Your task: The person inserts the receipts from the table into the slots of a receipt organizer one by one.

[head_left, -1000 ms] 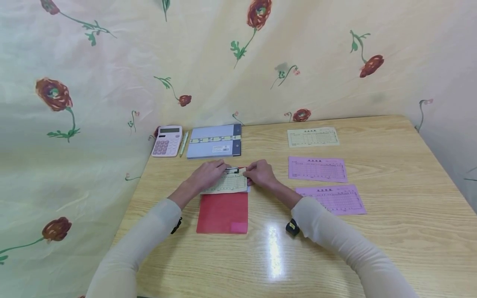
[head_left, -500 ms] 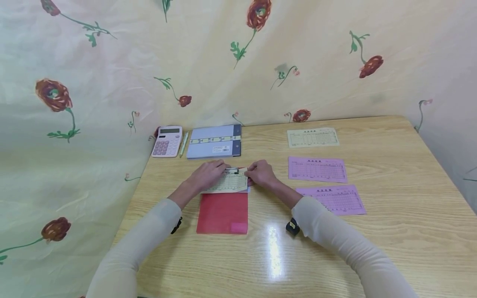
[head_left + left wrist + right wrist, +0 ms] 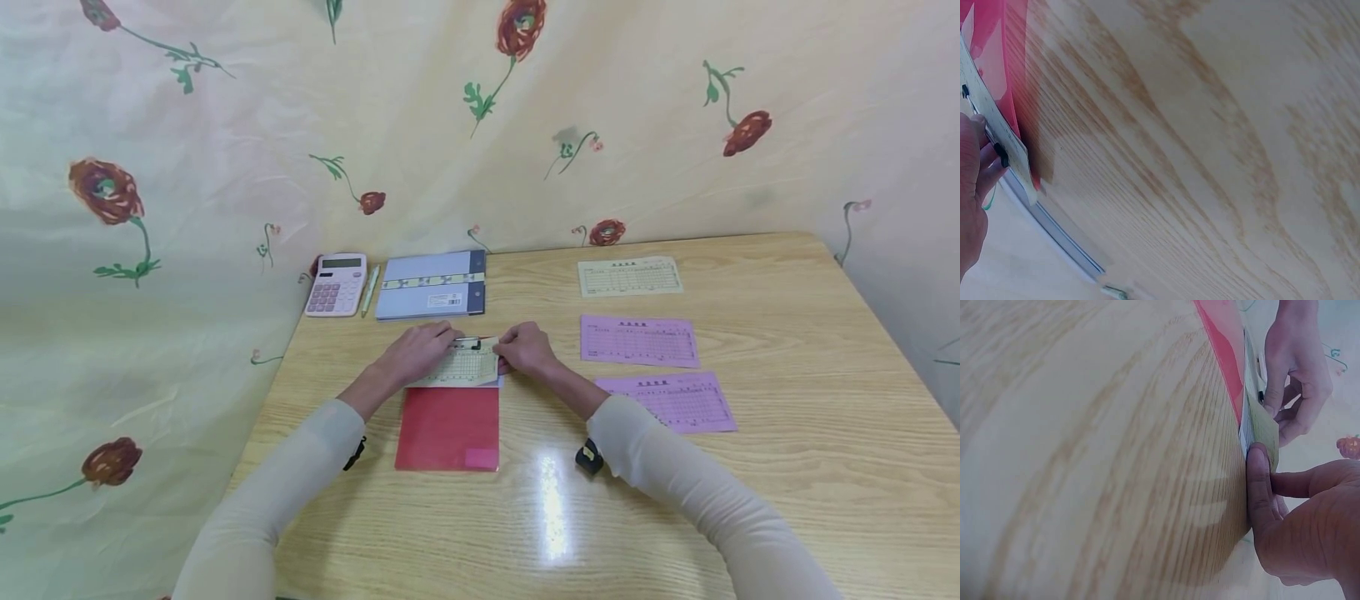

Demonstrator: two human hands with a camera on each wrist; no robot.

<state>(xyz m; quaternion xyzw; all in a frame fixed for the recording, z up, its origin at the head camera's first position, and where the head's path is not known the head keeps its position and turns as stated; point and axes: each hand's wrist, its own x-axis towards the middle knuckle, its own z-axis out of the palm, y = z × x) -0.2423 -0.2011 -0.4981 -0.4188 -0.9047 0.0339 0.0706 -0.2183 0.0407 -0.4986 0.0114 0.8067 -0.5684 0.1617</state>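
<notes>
A red clip folder [image 3: 450,429] lies on the table with a pale green printed slip [image 3: 467,371] across its upper part. My left hand [image 3: 420,350] holds the metal clip [image 3: 471,342] at the folder's top; its black-tipped wire shows between the fingers [image 3: 991,156] in the left wrist view. At the slip's right side, my right hand [image 3: 527,348] pinches the edge between thumb and fingers. In the right wrist view the slip [image 3: 1264,428] bends upward near the thumb, with white paper under it. Part of the slip's left side is hidden by my left hand.
Right of the folder lie two purple slips [image 3: 637,340] [image 3: 678,402] and another pale green slip [image 3: 630,277]. At the back left stand a pink calculator [image 3: 337,285], a pen [image 3: 371,290] and a blue notebook [image 3: 431,285]. A floral curtain [image 3: 450,125] borders the table.
The slip's lower edge has shifted slightly up toward the clip and lies straighter. Both hands stay at almost the same places.
</notes>
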